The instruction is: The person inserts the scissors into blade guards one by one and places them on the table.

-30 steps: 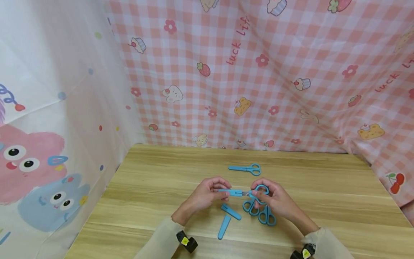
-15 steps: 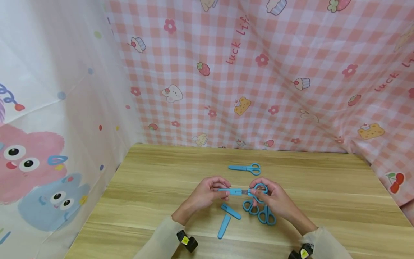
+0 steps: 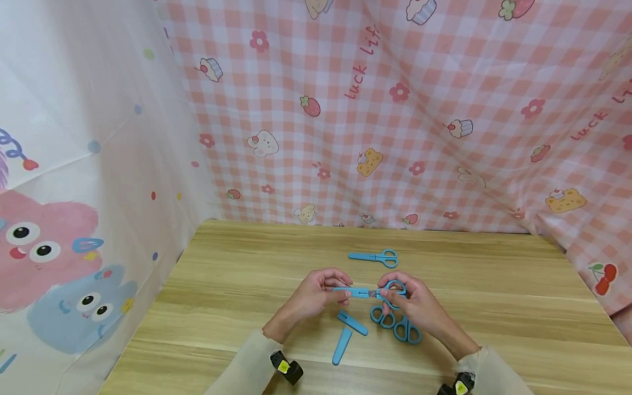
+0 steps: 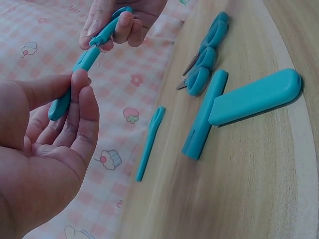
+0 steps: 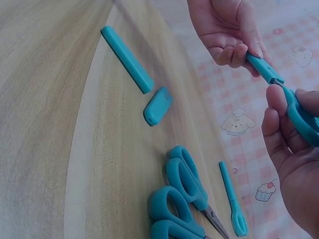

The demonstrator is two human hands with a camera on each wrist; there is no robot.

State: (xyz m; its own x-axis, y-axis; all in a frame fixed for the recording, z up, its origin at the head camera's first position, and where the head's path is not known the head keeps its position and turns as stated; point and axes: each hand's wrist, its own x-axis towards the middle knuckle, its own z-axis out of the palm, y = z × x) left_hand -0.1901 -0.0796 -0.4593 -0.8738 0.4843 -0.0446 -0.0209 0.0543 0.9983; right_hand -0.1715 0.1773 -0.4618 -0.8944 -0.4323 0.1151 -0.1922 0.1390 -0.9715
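In the head view my left hand (image 3: 316, 296) pinches a blue blade cover (image 3: 359, 292) between thumb and fingers. My right hand (image 3: 417, 302) grips a pair of blue-handled scissors (image 3: 396, 286) by the handles. Their blades sit most of the way inside the cover, with a short strip of metal showing. Below the hands lie two loose blade covers, one slanted cover (image 3: 353, 322) and another cover (image 3: 342, 346) meeting its side. Two uncovered scissors, the left pair (image 3: 376, 317) and the right pair (image 3: 407, 331), rest by my right hand; their blades show in the right wrist view.
Farther back on the wooden table (image 3: 247, 258) lies one pair of covered scissors (image 3: 373, 257). A pink checked cloth (image 3: 296, 137) hangs behind the table, and a white printed cloth (image 3: 113, 192) hangs on the left.
My right hand has shifted slightly left with the scissors, so the blades sit a little deeper in the cover. The left hand and the things on the table have stayed put.
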